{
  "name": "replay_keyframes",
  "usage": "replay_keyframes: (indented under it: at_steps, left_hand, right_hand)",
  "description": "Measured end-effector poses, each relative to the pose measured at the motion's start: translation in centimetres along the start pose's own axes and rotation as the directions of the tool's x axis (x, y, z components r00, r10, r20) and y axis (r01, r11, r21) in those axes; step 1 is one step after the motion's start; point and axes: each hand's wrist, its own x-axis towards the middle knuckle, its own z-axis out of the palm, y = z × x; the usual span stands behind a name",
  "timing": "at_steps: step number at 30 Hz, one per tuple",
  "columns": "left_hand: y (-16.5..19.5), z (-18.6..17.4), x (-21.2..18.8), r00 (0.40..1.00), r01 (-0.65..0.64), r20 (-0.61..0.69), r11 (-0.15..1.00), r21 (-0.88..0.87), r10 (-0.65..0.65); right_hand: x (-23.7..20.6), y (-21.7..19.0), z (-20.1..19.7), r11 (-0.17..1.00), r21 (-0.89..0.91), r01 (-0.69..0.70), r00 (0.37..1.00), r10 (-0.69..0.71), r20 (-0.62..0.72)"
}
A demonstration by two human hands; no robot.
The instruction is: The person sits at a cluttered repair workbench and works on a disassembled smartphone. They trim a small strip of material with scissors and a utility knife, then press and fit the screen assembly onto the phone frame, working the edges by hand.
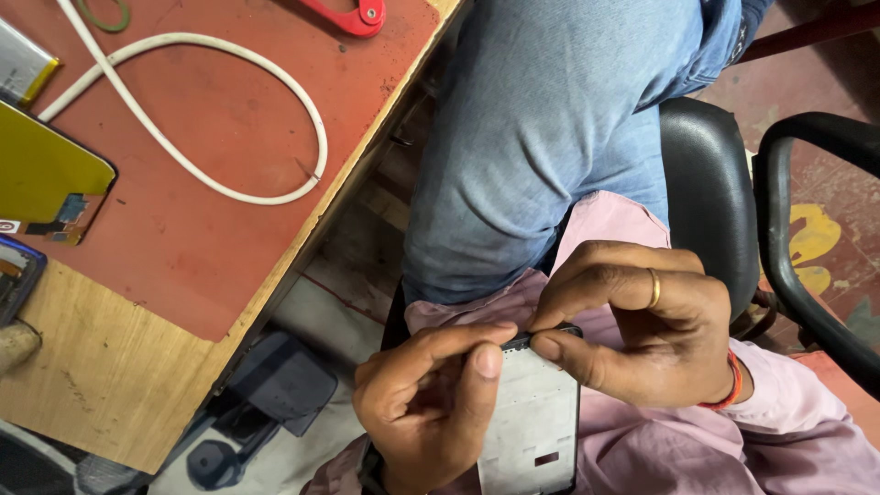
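An opened phone body [536, 422] with a pale inner frame and black rim rests over my lap at the bottom centre. My left hand [426, 408] grips its left side, thumb lying on the pale surface. My right hand [637, 325], with a gold ring and an orange wrist thread, pinches the phone's top edge between thumb and forefinger. The phone's lower end is cut off by the frame edge.
A wooden bench [119, 385] with a red mat [211, 229] lies to the left, carrying a looped white cable [275, 82], a yellow-backed screen panel [46, 183], a red tool [353, 14] and a battery [23, 64]. A black chair [710, 192] stands to the right.
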Motion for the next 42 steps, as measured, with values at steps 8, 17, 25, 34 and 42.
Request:
replay_keyframes:
  at_steps: [8,17,25,34,42]
  left_hand:
    - [0.28,0.27,0.25,1.0,0.004,0.012,0.999,-0.045,-0.003]
    - [0.19,0.03,0.33,1.0,0.005,0.026,1.0,-0.003,-0.005]
    - [0.23,0.19,0.39,1.0,0.007,0.023,1.0,-0.017,-0.007]
    - [0.68,0.37,0.37,1.0,0.019,0.016,1.0,0.003,-0.019]
    - [0.48,0.25,0.37,0.999,0.031,0.021,0.999,0.009,-0.031]
  right_hand:
    - [-0.06,-0.12,0.2,1.0,-0.03,0.005,1.0,-0.006,-0.023]
    - [0.12,-0.24,-0.06,1.0,-0.024,0.006,1.0,-0.006,0.001]
    - [0.14,-0.62,-0.05,0.999,-0.045,-0.023,1.0,0.023,-0.008]
    - [0.02,-0.82,0.0,0.995,0.04,-0.088,0.996,0.089,-0.019]
    - [-0.13,-0.6,0.0,0.998,0.026,-0.057,0.998,0.057,-0.019]
